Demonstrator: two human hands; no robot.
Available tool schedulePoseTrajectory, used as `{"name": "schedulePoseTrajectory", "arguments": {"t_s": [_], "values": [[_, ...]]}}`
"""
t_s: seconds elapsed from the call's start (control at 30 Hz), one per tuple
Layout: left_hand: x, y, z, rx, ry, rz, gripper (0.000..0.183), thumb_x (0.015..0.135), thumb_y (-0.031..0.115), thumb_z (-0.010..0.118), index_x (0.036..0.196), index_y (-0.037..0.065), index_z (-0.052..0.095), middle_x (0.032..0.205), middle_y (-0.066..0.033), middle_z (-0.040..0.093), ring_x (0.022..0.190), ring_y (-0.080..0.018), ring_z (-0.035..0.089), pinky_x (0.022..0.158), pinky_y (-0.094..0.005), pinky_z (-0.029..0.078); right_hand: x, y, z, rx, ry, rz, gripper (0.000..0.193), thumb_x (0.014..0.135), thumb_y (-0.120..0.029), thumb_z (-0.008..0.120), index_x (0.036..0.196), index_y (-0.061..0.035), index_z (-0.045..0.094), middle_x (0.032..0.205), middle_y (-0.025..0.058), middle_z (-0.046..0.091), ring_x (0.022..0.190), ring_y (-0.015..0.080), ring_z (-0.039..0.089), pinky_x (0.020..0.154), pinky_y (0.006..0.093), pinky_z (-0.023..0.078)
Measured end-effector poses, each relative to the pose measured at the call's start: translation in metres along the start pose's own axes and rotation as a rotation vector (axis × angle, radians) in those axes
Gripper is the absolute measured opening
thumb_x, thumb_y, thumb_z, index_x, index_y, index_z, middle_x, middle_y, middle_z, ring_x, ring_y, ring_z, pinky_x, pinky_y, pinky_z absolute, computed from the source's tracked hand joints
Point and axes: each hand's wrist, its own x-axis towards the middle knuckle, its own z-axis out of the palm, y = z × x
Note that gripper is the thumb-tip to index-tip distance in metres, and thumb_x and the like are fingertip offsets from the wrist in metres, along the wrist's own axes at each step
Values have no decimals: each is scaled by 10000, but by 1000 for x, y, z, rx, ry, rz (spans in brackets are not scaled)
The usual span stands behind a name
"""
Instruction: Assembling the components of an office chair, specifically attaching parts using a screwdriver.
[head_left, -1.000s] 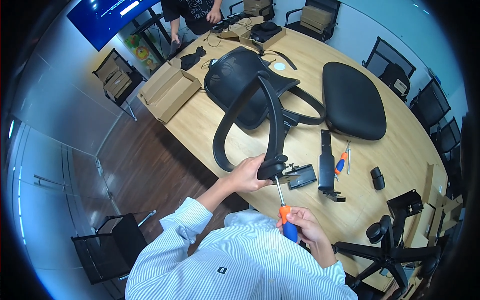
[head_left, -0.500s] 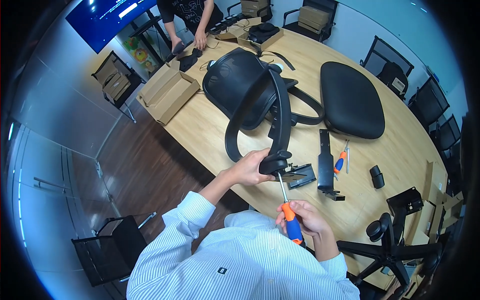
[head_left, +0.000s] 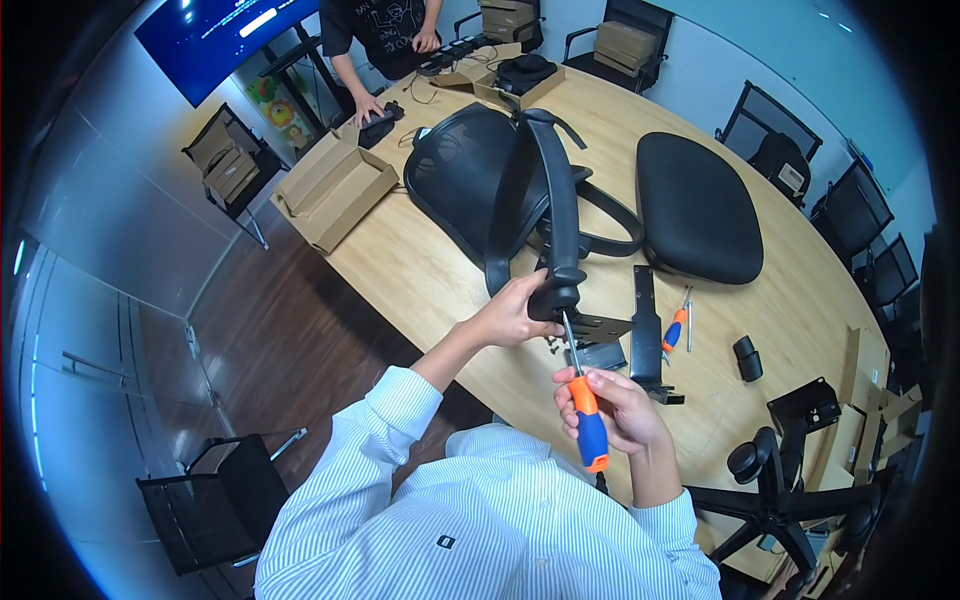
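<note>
My left hand (head_left: 512,312) is closed round the near end of a black looped chair armrest (head_left: 563,190), holding it up over the table edge. A dark metal bracket (head_left: 600,326) with slots sticks out to the right at that end. In my right hand (head_left: 628,412) is a screwdriver (head_left: 590,425) with an orange and blue handle. Its shaft points up and its tip meets the underside of the armrest's end; whether it sits in a screw is hidden. Behind the armrest lies a black mesh chair backrest (head_left: 460,175). Below the bracket lies another dark metal part (head_left: 600,355) with small screws beside it.
On the wooden table (head_left: 480,365) lie a black seat cushion (head_left: 700,205), a long black metal bar (head_left: 648,330), a second screwdriver (head_left: 675,328) and a black cylinder (head_left: 747,358). A five-armed chair base (head_left: 785,495) stands right. An open cardboard box (head_left: 335,190) is at left; a co-worker (head_left: 385,40) stands behind.
The armrest has turned in my left hand, so its loop looks narrower and the bracket shows more. Both hands have shifted slightly. The co-worker's one hand has drawn back from the dark item.
</note>
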Motion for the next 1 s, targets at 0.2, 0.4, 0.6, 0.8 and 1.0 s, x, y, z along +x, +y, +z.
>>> {"name": "schedulePoseTrajectory", "arguments": {"t_s": [0.2, 0.4, 0.6, 0.8, 1.0], "values": [[18, -8, -9, 11, 40, 62, 731, 642, 144, 860, 1275, 10, 520, 1055, -100, 630, 978, -189, 577, 906, -320, 445, 17, -7, -7, -411, 164, -216, 333, 976, -312, 553, 1024, 15, 504, 782, 70, 559, 645, 149, 599, 563, 306, 605], [51, 2, -23, 96, 0, 142, 704, 661, -38, 807, 1290, 26, 499, 1080, -28, 598, 981, -112, 542, 865, -269, 475, 28, -38, 13, -247, 135, -84, 400, 1025, -383, 396, 1120, 0, 459, 858, 94, 537, 704, 170, 572, 516, 291, 526], [57, 17, -23, 97, 14, 140, 684, 645, -16, 812, 1258, 18, 511, 1050, -55, 626, 987, -158, 574, 902, -313, 469, 36, -49, -5, -262, 100, -204, 296, 1021, -196, 388, 1076, 52, 541, 839, 132, 602, 762, 228, 622, 728, 331, 552], [54, 16, -18, 74, 27, 81, 698, 636, 12, 820, 1258, 14, 503, 1020, -86, 652, 963, -205, 612, 880, -350, 481, 38, -45, 1, -305, 197, -203, 251, 1010, -186, 444, 957, 29, 561, 830, 160, 640, 765, 266, 683, 698, 347, 616], [57, 8, -13, 150, 41, 75, 646, 658, -23, 809, 1232, 10, 514, 1052, -64, 614, 979, -146, 557, 887, -308, 467, 45, -45, -13, -499, 327, -251, 254, 1000, -190, 499, 923, 39, 578, 856, 169, 671, 722, 201, 681, 640, 309, 606]]}}
